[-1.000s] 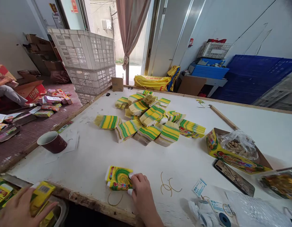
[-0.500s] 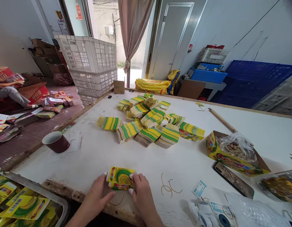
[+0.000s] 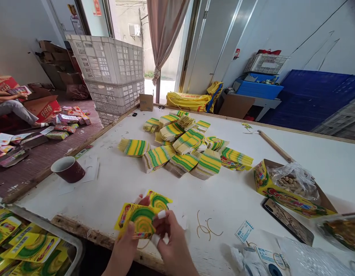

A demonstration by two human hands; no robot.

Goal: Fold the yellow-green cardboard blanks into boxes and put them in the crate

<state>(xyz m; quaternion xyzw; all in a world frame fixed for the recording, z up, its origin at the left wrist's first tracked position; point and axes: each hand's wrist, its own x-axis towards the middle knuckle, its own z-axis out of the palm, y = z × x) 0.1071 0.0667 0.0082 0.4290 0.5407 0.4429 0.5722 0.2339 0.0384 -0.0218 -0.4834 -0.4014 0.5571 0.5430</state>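
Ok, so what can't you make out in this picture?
All in the head view:
Left hand: partly hidden by the yellow card it holds
Underside of the phone: hidden against the table
Tray: cut off by left and bottom edges
Print on the label: too small

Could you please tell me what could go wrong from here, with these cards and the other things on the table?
The yellow cards between the left hand and right hand are out of line; one might slip out. The heaped card stacks lean together, so a bump could slide them. The loose rubber bands lie near the right hand and might be swept aside.
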